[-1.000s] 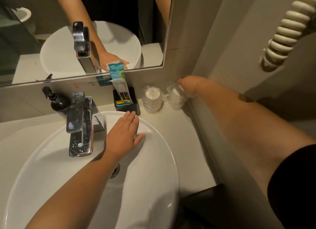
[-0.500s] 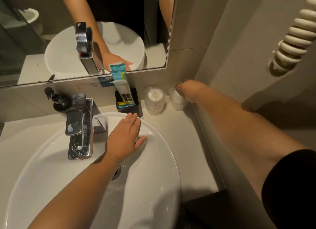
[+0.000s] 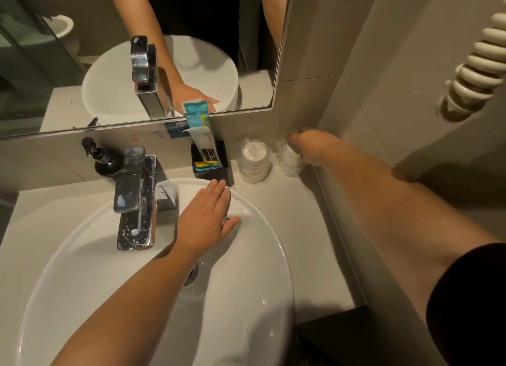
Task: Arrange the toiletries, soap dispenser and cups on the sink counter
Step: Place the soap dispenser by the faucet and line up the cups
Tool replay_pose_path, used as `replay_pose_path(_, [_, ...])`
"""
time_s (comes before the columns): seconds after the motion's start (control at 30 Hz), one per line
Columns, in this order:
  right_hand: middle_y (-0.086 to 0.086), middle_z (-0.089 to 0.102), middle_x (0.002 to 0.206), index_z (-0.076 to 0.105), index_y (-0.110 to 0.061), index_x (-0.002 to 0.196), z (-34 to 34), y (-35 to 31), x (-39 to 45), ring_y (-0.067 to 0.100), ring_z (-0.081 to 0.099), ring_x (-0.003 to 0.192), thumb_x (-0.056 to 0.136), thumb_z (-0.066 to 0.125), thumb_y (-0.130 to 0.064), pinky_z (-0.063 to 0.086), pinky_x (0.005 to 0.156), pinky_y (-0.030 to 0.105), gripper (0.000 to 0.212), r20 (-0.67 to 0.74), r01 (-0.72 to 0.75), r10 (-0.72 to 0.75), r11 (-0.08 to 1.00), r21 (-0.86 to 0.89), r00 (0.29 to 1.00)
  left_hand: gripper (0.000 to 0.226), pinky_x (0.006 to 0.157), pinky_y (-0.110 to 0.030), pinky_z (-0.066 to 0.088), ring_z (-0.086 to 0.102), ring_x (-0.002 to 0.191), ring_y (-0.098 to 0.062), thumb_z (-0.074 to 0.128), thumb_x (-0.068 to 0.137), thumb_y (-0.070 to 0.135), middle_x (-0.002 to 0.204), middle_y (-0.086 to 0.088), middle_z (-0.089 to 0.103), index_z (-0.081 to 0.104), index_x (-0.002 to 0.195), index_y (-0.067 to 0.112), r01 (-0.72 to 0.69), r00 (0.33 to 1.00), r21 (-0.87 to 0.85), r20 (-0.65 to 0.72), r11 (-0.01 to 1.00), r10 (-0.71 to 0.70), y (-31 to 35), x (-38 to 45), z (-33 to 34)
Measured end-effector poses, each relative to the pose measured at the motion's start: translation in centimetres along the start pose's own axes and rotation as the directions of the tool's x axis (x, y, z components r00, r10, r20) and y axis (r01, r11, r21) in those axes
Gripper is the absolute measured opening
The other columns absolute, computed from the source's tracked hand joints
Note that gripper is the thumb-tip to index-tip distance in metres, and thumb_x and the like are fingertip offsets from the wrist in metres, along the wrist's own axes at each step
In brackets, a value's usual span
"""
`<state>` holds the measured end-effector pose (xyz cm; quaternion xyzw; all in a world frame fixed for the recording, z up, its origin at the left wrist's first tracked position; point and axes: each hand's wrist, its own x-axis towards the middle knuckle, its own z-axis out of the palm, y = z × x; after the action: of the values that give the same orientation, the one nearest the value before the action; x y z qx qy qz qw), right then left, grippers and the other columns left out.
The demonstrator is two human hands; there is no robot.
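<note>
Back corner: right hand (image 3: pixel 315 146) grips cup (image 3: pixel 287 160) | left hand (image 3: pixel 205 218) flat on basin rim (image 3: pixel 262 215)

One head-worn wide-angle camera is looking forward and steeply down over a white basin (image 3: pixel 153 297), sitting close enough that both forearms are running in from the bottom and right edges. It is facing the back wall, with the mirror (image 3: pixel 68 73) filling the frame from ten to twelve o'clock and the side wall leaning in at two o'clock. The faucet (image 3: pixel 135 198) is lying near centre, slightly toward nine o'clock. The lens is bending straight edges outward near the borders. The mirror is giving a second, reversed look at the basin and faucet; no other view is sharing the scene.
</note>
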<state>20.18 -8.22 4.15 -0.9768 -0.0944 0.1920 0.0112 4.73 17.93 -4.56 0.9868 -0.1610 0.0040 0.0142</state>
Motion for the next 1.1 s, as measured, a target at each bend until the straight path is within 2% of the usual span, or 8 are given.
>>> replay_pose_path(0.17, [0.016,0.048,0.132,0.043,-0.015,0.136,-0.7,-0.1,-0.6,0.039,0.057,0.112,0.086,0.062,-0.009,0.047,0.086,0.040,0.054,0.030,0.035,-0.031,0.985,-0.170,0.999,0.073,0.116,-0.039,0.022,0.026,0.144,-0.026,0.031,0.093,0.062,0.154,-0.008,0.032,0.034,0.146,0.011,0.002,1.000,-0.019,-0.002,1.000,-0.002,0.0,0.0,0.1])
replay_pose_path(0.27, [0.014,0.046,0.131,0.041,-0.020,0.138,-1.5,0.0,-1.0,0.038,0.058,0.112,0.082,0.067,-0.013,0.049,0.088,0.038,0.062,0.089,0.013,0.006,0.979,-0.204,0.996,0.072,0.115,-0.039,0.021,0.027,0.143,-0.027,0.035,0.093,0.060,0.154,-0.009,0.033,0.035,0.145,0.011,0.000,1.000,-0.022,0.004,1.000,0.000,0.1,0.0,-0.1])
replay_pose_path(0.37, [0.015,0.049,0.124,0.044,-0.019,0.134,-2.5,-0.3,-1.7,0.037,0.059,0.108,0.084,0.065,-0.015,0.048,0.081,0.036,0.055,0.021,0.018,-0.013,0.969,-0.248,1.000,0.070,0.113,-0.037,0.021,0.033,0.140,-0.027,0.041,0.092,0.059,0.150,-0.009,0.039,0.041,0.142,0.011,0.003,1.000,-0.016,-0.011,1.000,-0.003,0.2,-0.2,-0.4])
replay_pose_path(0.5, [0.014,0.055,0.115,0.056,-0.010,0.120,-3.0,-4.1,-3.5,0.036,0.060,0.099,0.090,0.056,-0.021,0.049,0.074,0.039,0.032,-0.251,0.205,-0.282,0.934,-0.292,0.926,0.068,0.111,-0.038,0.026,0.039,0.137,-0.028,0.048,0.090,0.057,0.147,-0.010,0.044,0.046,0.139,0.009,-0.004,0.999,-0.011,-0.032,1.000,0.003,0.2,-0.2,-0.6])
replay_pose_path(0.63, [0.010,0.065,0.108,0.062,-0.017,0.118,-0.4,-10.3,-3.9,0.032,0.063,0.097,0.093,0.051,-0.022,0.050,0.076,0.036,0.028,-0.207,0.422,-0.472,0.874,-0.242,0.857,0.069,0.111,-0.042,0.032,0.039,0.137,-0.031,0.050,0.089,0.054,0.146,-0.014,0.044,0.047,0.138,0.005,-0.021,0.999,-0.024,-0.041,0.999,0.020,0.1,-0.2,-0.4])
replay_pose_path(0.77, [0.010,0.069,0.099,0.061,-0.017,0.115,2.4,-12.9,-1.9,0.029,0.065,0.089,0.095,0.051,-0.028,0.055,0.074,0.038,0.025,-0.132,0.429,-0.462,0.876,-0.220,0.877,0.069,0.112,-0.041,0.030,0.037,0.138,-0.030,0.044,0.091,0.055,0.148,-0.014,0.042,0.044,0.139,0.006,-0.021,0.999,-0.043,-0.040,0.999,0.019,0.1,-0.1,-0.2])
replay_pose_path(0.9, [0.009,0.069,0.091,0.063,-0.018,0.107,3.6,-13.4,-0.7,0.027,0.065,0.080,0.094,0.054,-0.022,0.055,0.069,0.036,0.017,-0.133,0.415,-0.445,0.887,-0.201,0.886,0.068,0.108,-0.042,0.036,0.043,0.134,-0.032,0.042,0.089,0.054,0.143,-0.016,0.048,0.050,0.134,0.004,-0.034,0.997,-0.036,-0.072,0.999,0.032,0.0,0.0,0.1])
replay_pose_path(1.1, [0.010,0.065,0.091,0.063,-0.015,0.102,3.5,-13.5,0.2,0.029,0.063,0.081,0.091,0.054,-0.015,0.049,0.067,0.033,0.015,-0.091,0.388,-0.415,0.895,-0.220,0.905,0.071,0.107,-0.043,0.038,0.045,0.132,-0.032,0.037,0.088,0.055,0.140,-0.016,0.050,0.052,0.133,0.003,-0.043,0.995,-0.031,-0.091,0.999,0.040,-0.1,0.0,0.5])
